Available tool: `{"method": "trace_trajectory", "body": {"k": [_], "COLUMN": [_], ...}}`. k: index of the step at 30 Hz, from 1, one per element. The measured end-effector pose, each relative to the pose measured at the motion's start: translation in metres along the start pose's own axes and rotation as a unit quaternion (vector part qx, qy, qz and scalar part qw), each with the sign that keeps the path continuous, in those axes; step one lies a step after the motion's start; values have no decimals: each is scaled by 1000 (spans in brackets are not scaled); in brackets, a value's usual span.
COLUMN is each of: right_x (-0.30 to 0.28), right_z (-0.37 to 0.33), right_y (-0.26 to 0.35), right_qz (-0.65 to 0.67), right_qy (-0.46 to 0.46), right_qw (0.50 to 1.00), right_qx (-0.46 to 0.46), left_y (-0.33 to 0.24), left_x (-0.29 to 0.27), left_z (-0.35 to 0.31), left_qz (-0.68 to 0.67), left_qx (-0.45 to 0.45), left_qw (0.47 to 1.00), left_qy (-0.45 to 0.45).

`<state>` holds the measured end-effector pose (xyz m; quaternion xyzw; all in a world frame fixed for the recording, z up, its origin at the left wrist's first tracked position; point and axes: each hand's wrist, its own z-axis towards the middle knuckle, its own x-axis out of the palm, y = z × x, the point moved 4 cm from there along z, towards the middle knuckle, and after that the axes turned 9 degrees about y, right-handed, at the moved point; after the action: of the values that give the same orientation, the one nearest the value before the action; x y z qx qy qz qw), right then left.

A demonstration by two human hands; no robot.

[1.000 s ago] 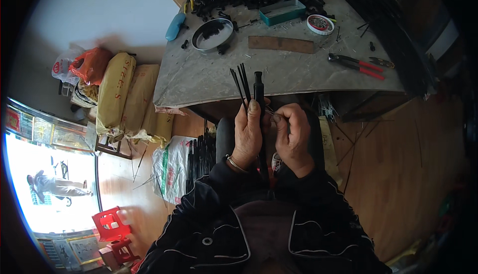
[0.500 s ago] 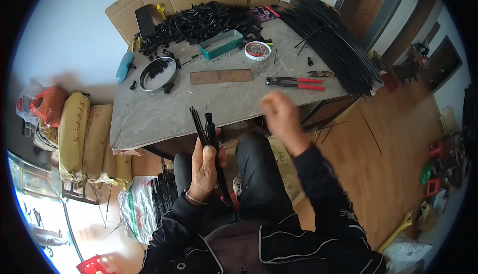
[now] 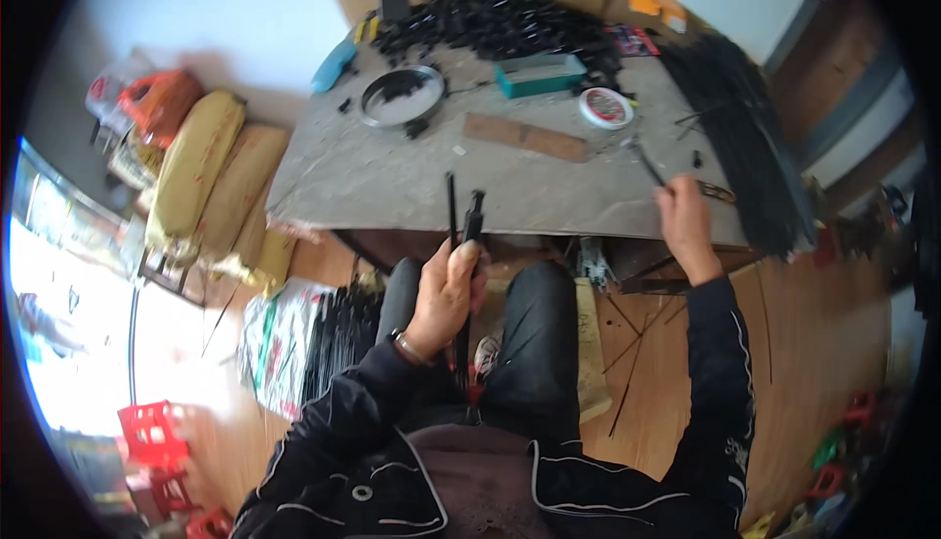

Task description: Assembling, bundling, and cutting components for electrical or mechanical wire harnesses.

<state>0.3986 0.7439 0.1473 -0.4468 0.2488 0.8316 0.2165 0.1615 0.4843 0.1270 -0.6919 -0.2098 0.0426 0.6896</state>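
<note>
My left hand (image 3: 439, 294) is closed upright around a bundle of thin black rods (image 3: 452, 206), together with a thicker black piece (image 3: 474, 214) that has a knobbed top. They stand above my lap, in front of the table's near edge. Over the table's right part, my right hand (image 3: 685, 223) is closed around the handles of a pair of pincers (image 3: 648, 165); the jaws point up and left, away from me. The red handles are mostly hidden in the fist. Just right of that hand lies a second small pair of pliers (image 3: 717, 191).
On the grey table (image 3: 363, 181) are a wooden strip (image 3: 524, 136), a round metal dish (image 3: 403, 97), a green tray (image 3: 540, 76) and a white round tub (image 3: 606, 108). Behind them rises a heap of black parts (image 3: 490, 24). Long black rods (image 3: 745, 137) hang over the right edge.
My right hand has moved right and taken the red-handled pincers off the table. My left hand still grips the black rods. The whole view has shifted, putting the table further right.
</note>
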Motion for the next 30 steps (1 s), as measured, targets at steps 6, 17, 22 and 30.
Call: {"method": "trace_trajectory", "body": {"k": [6,17,22,30], "right_x": [-12,-13,-16,0], "right_z": [-43,-58,-59,-100], "right_y": [105,182,186,190], "right_qz": [336,126,83,763], "right_qy": [79,94,100,534], "right_qw": [933,981,984,282], "right_qx": [102,-112,-125,232], "left_y": [-2,-2,-4,-6], "left_x": [3,5,0,-2], "left_z": [6,1,-2,-5], "left_qz": [-2,59,67,137], "left_qx": [-7,50,53,124], "left_qw": [999,996,996,983], "left_qy": [-34,-41,-28,6]}}
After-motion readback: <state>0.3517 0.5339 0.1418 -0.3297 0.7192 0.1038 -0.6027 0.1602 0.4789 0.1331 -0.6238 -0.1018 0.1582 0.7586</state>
